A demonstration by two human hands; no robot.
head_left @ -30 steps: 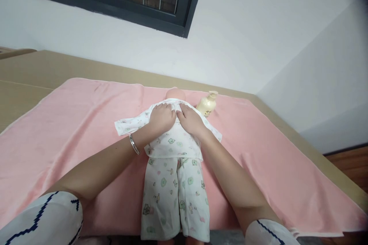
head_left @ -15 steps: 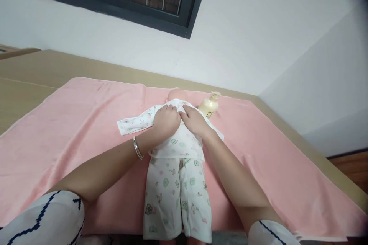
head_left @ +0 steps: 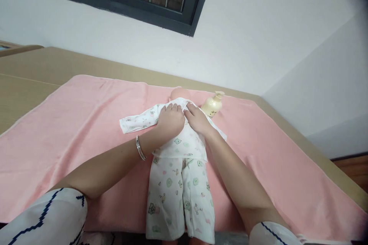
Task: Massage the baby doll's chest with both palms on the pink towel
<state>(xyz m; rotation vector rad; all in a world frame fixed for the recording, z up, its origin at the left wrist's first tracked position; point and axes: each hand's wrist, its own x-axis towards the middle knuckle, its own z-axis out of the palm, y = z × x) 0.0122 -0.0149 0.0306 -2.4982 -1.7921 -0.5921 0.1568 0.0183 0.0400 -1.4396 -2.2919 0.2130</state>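
Note:
A doll lies on its back, its bare head (head_left: 179, 93) at the far end. It wears a white long-sleeved shirt (head_left: 184, 144) and matching trousers (head_left: 167, 195), both printed with small green and pink figures. My left hand (head_left: 171, 120), a silver bracelet on its wrist, rests on the shirt's chest with fingers bent into the cloth. Close beside it, my right hand (head_left: 199, 119) presses thumb and forefinger together on the shirt below the neckline. The fingertips and the cloth between them are partly hidden. One sleeve stretches out to the left; the other is partly covered by my right arm.
A cream pump bottle (head_left: 212, 106) stands right of the doll's head. Pink cloth (head_left: 97, 122) covers most of the wooden table (head_left: 71, 61). Behind it are a white wall (head_left: 230, 46) and a dark-framed barred window (head_left: 129, 0).
The whole view has shifted slightly, so everything sits a little further right. Both hands stay on the shirt's chest, with the left fingers stretched slightly more.

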